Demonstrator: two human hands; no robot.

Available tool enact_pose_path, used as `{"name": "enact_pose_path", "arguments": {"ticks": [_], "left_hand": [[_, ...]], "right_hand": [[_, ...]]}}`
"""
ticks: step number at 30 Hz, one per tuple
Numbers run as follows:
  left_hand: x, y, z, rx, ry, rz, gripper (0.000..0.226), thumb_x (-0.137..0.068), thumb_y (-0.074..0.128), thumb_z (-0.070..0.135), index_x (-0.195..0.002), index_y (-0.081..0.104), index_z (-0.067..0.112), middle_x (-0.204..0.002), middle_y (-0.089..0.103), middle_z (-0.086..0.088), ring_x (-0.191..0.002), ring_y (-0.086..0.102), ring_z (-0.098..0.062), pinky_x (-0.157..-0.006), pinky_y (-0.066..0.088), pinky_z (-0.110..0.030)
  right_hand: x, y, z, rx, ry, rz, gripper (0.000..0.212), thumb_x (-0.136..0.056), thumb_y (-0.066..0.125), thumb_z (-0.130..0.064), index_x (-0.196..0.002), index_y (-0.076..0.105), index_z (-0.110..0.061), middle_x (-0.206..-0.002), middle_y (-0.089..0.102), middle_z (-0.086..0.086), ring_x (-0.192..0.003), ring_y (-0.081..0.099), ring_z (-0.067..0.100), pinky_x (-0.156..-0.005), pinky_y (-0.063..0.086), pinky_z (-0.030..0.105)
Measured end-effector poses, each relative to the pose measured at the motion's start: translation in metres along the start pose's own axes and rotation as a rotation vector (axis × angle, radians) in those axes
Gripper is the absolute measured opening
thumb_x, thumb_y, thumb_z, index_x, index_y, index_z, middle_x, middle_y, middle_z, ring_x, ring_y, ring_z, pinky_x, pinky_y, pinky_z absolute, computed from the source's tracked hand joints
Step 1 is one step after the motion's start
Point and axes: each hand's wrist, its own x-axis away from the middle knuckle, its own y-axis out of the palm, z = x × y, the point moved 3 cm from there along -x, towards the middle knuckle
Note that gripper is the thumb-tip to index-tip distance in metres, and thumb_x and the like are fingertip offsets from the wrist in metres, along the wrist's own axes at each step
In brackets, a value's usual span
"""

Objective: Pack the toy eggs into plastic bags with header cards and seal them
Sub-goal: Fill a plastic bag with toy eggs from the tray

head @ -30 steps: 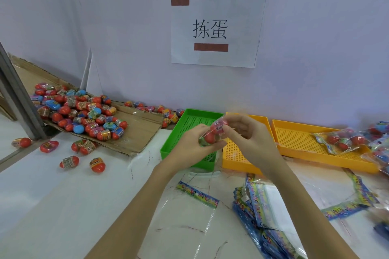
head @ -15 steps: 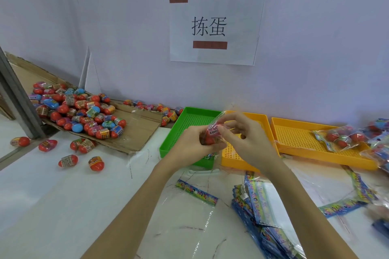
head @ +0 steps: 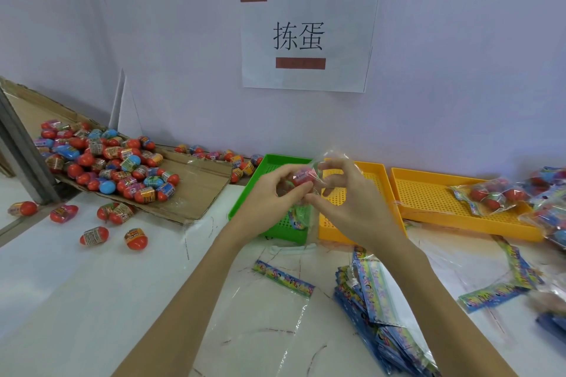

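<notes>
- Above the green perforated tray, in the head view, the left hand and right hand meet around a clear plastic bag.
- A red toy egg with a printed band sits between the fingertips of both hands, at the top of the grips; the left thumb and fingers curl round it through the film.
- The right hand pinches the bag's film with thumb and forefinger just beside the egg; its other fingers arch over the crumpled bag mouth.
- The bag's header card seems to hang below the hands, blurred behind the film.
- A yellow tray touches the green one; a second yellow tray to the right holds packed bags.
- Loose eggs are heaped on a cardboard sheet at left, with a few scattered on the white table.
- An empty bag with header lies flat near the forearms, beside a stack of bags.
- A paper sign is taped to the wall.
</notes>
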Motion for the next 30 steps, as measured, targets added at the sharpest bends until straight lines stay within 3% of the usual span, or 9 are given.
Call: {"name": "enact_pose_path", "arguments": {"ticks": [2,5,9,13,16,19,23,27,30], "left_hand": [[0.000,-0.002,0.000,0.091,-0.022,-0.002,0.037,-0.100,0.070,0.032,-0.135,0.061,0.030,-0.112,0.078,0.003,-0.100,0.074,-0.019,-0.082,0.061,-0.031],[0.000,-0.004,0.001,0.104,-0.014,0.021,0.028,-0.101,0.067,0.041,-0.127,0.066,0.031,-0.109,0.079,-0.001,-0.102,0.075,-0.019,-0.083,0.061,-0.033],[0.000,-0.003,0.001,0.122,-0.030,0.041,0.017,-0.102,0.066,0.042,-0.110,0.068,0.027,-0.102,0.080,-0.002,-0.091,0.076,-0.019,-0.071,0.059,-0.025],[-0.001,-0.004,-0.002,0.117,-0.073,0.060,0.010,-0.101,0.067,0.030,-0.097,0.064,0.021,-0.094,0.079,-0.003,-0.080,0.073,-0.017,-0.064,0.055,-0.026],[-0.002,-0.009,0.000,0.176,-0.104,0.115,0.011,-0.101,0.067,0.021,-0.094,0.063,0.013,-0.083,0.073,-0.004,-0.070,0.066,-0.016,-0.061,0.054,-0.030],[-0.001,-0.013,0.007,0.424,-0.120,0.094,0.009,-0.100,0.068,0.018,-0.104,0.066,0.009,-0.090,0.073,-0.008,-0.078,0.068,-0.020,-0.063,0.055,-0.028],[-0.001,-0.015,0.008,0.376,-0.103,0.102,0.008,-0.101,0.066,0.014,-0.106,0.065,0.008,-0.093,0.075,-0.005,-0.086,0.072,-0.018,-0.070,0.057,-0.029],[0.000,-0.011,0.000,0.435,-0.187,0.173,0.011,-0.103,0.062,0.008,-0.112,0.058,0.004,-0.107,0.078,-0.016,-0.093,0.077,-0.034,-0.068,0.060,-0.030],[0.000,-0.006,-0.005,0.557,-0.203,0.226,0.012,-0.104,0.060,0.008,-0.114,0.055,0.005,-0.107,0.078,-0.012,-0.096,0.076,-0.028,-0.074,0.061,-0.035]], "right_hand": [[0.001,0.002,0.000,-0.040,0.008,0.046,0.059,-0.081,0.086,-0.038,-0.125,0.048,-0.029,-0.094,0.069,-0.024,-0.095,0.064,-0.002,-0.095,0.049,0.045],[0.002,0.009,-0.003,0.036,-0.008,0.060,0.069,-0.075,0.088,-0.042,-0.125,0.042,-0.032,-0.097,0.069,-0.022,-0.099,0.061,-0.002,-0.091,0.033,0.038],[0.002,0.017,-0.004,0.096,0.001,0.021,0.063,-0.079,0.086,-0.040,-0.122,0.041,-0.035,-0.097,0.063,-0.023,-0.102,0.059,0.004,-0.084,0.024,0.035],[0.001,0.019,-0.002,0.190,-0.026,-0.047,0.056,-0.087,0.081,-0.035,-0.128,0.043,-0.034,-0.099,0.053,-0.028,-0.109,0.053,0.007,-0.083,0.019,0.029],[0.004,0.021,-0.008,0.175,-0.143,0.006,0.056,-0.090,0.078,-0.022,-0.137,0.048,-0.024,-0.109,0.061,-0.016,-0.115,0.051,0.011,-0.096,0.033,0.026],[0.008,0.019,-0.016,0.211,-0.329,0.153,0.049,-0.090,0.077,-0.013,-0.135,0.057,-0.009,-0.118,0.067,0.001,-0.112,0.058,0.012,-0.096,0.045,0.019],[0.009,0.009,-0.014,0.192,-0.449,0.262,0.027,-0.098,0.066,-0.014,-0.123,0.070,-0.005,-0.130,0.068,0.008,-0.113,0.068,0.017,-0.096,0.057,0.028],[0.007,0.000,-0.015,0.104,-0.363,0.466,0.024,-0.098,0.067,-0.017,-0.121,0.067,-0.010,-0.126,0.068,0.005,-0.096,0.065,0.003,-0.085,0.055,0.013],[0.004,0.010,-0.009,-0.111,0.000,0.355,0.064,-0.088,0.079,-0.039,-0.140,0.046,-0.021,-0.119,0.061,-0.005,-0.103,0.063,0.005,-0.078,0.055,0.017]]}}
